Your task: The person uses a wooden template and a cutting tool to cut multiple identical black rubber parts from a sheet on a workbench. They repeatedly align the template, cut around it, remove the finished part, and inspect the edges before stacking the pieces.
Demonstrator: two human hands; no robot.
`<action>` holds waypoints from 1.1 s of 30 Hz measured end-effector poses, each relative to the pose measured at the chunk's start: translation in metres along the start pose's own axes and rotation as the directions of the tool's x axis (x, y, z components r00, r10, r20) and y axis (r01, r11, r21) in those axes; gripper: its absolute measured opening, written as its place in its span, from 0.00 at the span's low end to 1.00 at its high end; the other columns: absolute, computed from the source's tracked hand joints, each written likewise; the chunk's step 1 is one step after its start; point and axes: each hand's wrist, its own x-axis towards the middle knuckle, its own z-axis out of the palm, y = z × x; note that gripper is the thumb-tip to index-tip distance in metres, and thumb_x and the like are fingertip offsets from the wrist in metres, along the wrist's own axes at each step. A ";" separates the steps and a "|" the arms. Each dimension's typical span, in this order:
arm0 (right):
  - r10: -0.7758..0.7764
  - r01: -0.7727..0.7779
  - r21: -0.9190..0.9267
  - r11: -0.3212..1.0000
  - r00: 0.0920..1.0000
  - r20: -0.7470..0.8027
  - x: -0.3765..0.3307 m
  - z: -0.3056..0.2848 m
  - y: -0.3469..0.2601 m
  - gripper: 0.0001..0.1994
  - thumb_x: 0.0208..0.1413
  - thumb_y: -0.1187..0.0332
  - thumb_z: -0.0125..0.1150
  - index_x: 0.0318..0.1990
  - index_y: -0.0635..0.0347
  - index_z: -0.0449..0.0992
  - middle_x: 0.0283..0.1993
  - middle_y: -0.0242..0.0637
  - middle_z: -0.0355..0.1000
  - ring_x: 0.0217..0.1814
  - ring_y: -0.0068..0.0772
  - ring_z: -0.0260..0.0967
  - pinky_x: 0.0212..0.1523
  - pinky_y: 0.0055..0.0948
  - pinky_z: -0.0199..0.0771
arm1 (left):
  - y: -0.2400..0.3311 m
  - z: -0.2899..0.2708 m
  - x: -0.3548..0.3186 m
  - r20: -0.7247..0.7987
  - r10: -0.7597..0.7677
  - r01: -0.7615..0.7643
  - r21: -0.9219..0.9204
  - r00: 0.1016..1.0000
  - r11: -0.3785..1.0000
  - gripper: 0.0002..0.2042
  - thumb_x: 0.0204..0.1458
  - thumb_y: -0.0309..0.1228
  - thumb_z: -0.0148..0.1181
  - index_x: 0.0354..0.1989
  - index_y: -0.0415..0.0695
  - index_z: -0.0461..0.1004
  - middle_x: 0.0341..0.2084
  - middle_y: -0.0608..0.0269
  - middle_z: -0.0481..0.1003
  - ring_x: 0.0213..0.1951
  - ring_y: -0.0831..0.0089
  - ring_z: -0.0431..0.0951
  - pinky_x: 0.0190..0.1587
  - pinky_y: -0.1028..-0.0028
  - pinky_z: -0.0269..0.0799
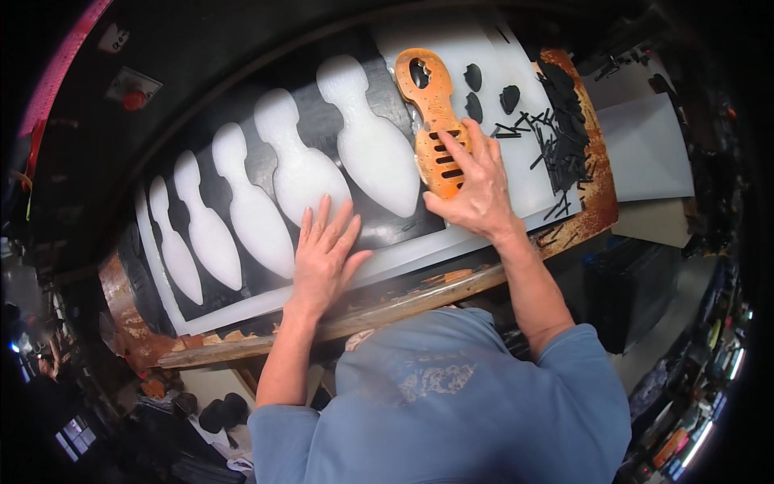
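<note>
Your blue shirt (484,403) comes nearest, close by the front edge of the bench (419,301). At left, white paddle-like shapes (214,246) stand in the black sheet (383,231), probably flexible – your left hand (318,266) rests partly over one of them, fingers spread wide. Toward right, the orange slotted tool (435,105) lies at the sheet's end, under your right hand (476,177); whether its fingers grip or only press, I cannot tell. It seems stiff, maybe heavy – better hold both long sides. Further right, the white board (528,189) gives little room before the black strips (564,149).
</note>
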 end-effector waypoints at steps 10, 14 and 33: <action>0.200 -0.206 -0.095 0.974 0.978 -0.063 -0.019 -0.061 0.082 0.45 0.40 0.55 0.74 0.69 0.67 0.71 0.71 0.57 0.61 0.65 0.55 0.63 0.62 0.53 0.76 | 0.034 -0.010 -0.032 -0.243 -0.104 0.059 -0.184 0.964 0.981 0.14 0.54 0.22 0.70 0.49 0.37 0.81 0.50 0.50 0.82 0.43 0.53 0.82 0.47 0.60 0.78; 0.288 -0.237 0.470 0.850 0.957 -0.040 -0.020 -0.076 0.080 0.41 0.46 0.63 0.77 0.69 0.70 0.70 0.68 0.46 0.67 0.65 0.41 0.73 0.65 0.38 0.77 | 0.072 -0.021 -0.053 -0.034 -0.204 0.194 -0.196 0.978 0.961 0.11 0.56 0.22 0.69 0.48 0.33 0.84 0.49 0.46 0.83 0.43 0.52 0.83 0.48 0.62 0.79; -0.212 0.191 0.133 0.972 0.964 0.163 0.005 0.047 -0.089 0.42 0.36 0.56 0.75 0.65 0.62 0.77 0.73 0.60 0.60 0.67 0.62 0.63 0.67 0.52 0.70 | 0.132 0.077 -0.061 0.508 0.126 0.280 -0.646 0.852 0.710 0.16 0.65 0.36 0.61 0.37 0.32 0.83 0.42 0.41 0.81 0.41 0.41 0.82 0.49 0.53 0.78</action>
